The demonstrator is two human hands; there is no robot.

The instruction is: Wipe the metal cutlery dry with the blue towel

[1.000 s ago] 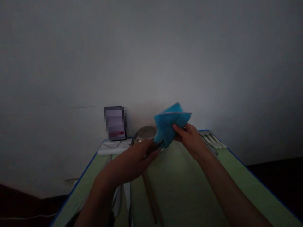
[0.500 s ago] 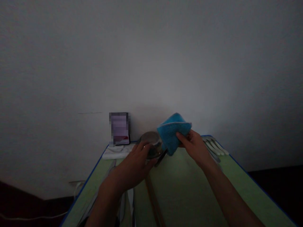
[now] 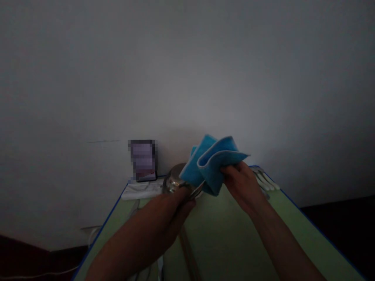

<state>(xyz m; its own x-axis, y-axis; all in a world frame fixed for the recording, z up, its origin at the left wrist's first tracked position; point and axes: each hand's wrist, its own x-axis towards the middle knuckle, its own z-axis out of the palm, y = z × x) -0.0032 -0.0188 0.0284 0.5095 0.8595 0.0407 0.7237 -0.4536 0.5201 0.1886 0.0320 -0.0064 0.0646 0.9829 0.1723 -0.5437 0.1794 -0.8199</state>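
My right hand (image 3: pixel 240 180) is closed on a blue cloth (image 3: pixel 215 166) with pale edging, folded over itself and held above the table. In my left hand (image 3: pixel 179 205), closed, is a thin shiny metal utensil (image 3: pixel 198 190). Its far end meets the lower part of the cloth, and its kind cannot be made out. Just behind the left hand stands a round metal bowl or pot (image 3: pixel 172 177), partly covered by the hand and the cloth.
The green table (image 3: pixel 228 234) has a blue edge and stands against a grey wall. Chopstick-like brown sticks (image 3: pixel 189 253) lie in the middle. White-handled cutlery (image 3: pixel 268 181) is at the right back, a folded white cloth (image 3: pixel 140 190) and an upright screen (image 3: pixel 143 160) at the left back.
The blue cloth has opened into looser folds and spread both ways. My left hand has turned and come lower, off the metal bowl or pot. The view has shifted slightly.
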